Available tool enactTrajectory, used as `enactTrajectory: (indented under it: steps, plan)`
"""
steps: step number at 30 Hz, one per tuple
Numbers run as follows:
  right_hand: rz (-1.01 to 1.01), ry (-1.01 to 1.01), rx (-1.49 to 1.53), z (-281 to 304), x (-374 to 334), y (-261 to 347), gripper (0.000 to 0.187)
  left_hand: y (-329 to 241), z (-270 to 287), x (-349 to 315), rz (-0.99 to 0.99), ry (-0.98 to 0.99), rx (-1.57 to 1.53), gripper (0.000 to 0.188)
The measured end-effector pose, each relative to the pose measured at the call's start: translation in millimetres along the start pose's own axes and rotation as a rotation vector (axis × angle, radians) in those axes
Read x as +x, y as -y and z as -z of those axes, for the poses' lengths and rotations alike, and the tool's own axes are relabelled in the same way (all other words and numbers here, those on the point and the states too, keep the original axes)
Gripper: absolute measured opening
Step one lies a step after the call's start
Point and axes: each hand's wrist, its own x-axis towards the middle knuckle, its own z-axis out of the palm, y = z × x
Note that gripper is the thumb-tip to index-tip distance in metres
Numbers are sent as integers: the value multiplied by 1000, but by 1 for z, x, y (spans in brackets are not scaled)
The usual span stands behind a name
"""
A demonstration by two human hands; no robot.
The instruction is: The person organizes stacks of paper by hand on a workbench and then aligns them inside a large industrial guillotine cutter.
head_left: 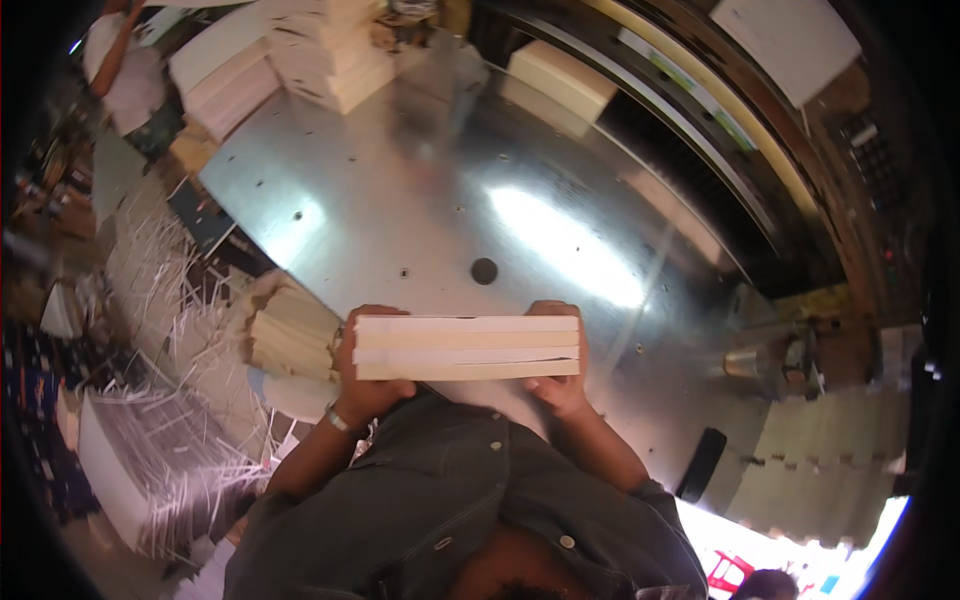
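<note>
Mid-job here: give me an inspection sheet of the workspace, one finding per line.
Surface: metal table, shiny, with bright glare.
Job's things: pale, layered paper stack.
Clutter: loose paper strips on the left.
Hands: left hand and right hand grip the paper stack at opposite ends.
Cables: nothing seen.
Surroundings: tall pale pile at the table's far side; another person at upper left.

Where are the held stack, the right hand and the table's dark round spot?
Stack (467, 342), head view: middle of visible side.
Right hand (564, 392), head view: near thumb's base.
Dark round spot (484, 271), head view: centre.
</note>
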Motion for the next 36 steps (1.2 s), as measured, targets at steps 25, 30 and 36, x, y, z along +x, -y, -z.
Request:
enactTrajectory:
  steps: [25, 30, 36]
  plan:
    - [-126, 399, -572, 40, -19, -36, 64, 22, 33, -3, -55, 437, 610, 57]
    - [23, 418, -786, 38, -15, -25, 59, 48, 55, -21, 83, 551, 679, 53]
    - [73, 329, -836, 31, -19, -21, 38, 44, 57, -24, 106, 544, 669, 53]
